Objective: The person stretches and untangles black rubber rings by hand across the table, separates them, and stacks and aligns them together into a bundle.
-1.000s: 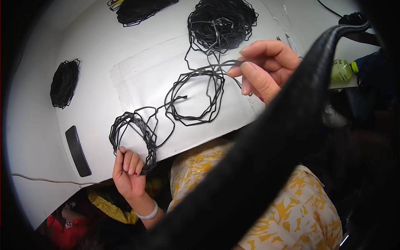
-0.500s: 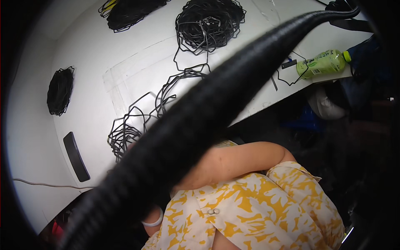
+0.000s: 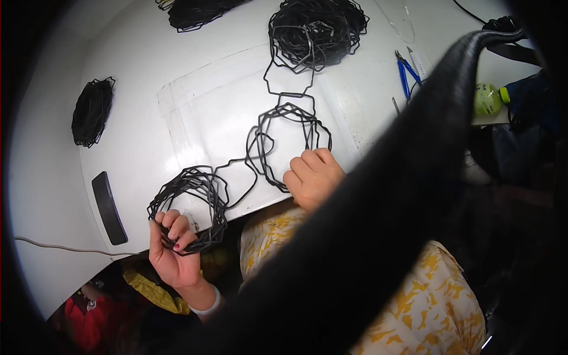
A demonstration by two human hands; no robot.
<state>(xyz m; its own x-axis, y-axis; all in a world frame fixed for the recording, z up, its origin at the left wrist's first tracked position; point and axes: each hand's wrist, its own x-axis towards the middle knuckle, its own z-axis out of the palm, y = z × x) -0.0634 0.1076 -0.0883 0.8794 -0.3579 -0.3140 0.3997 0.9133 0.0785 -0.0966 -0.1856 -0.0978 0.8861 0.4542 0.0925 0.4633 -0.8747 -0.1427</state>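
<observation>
At the table's near edge my left hand [image 3: 174, 251], palm up with curled fingers, grips a bundle of thin black angular loops [image 3: 220, 216]. My right hand [image 3: 313, 177] is closed at the near right rim of a second group of black loops [image 3: 258, 155]; its fingertips are hidden. A single loop [image 3: 251, 188] links the two groups. From the second group more loops lead away to a large dense pile of black loops [image 3: 319, 35] at the far side. A thick black tapering shape [image 3: 378, 225], blurred and close to the camera, covers my right forearm.
Other piles of black loops lie at the far left [image 3: 93, 112] and far edge [image 3: 204, 12]. A flat black bar [image 3: 109, 207] rests at left near a thin cable [image 3: 71, 247]. Blue-handled pliers [image 3: 405, 76] and a green bottle [image 3: 488, 99] are to the right.
The black tapering shape has swung right, uncovering both hands and the loops near them. The pliers now show, and the bottle is partly covered. The view has shifted slightly.
</observation>
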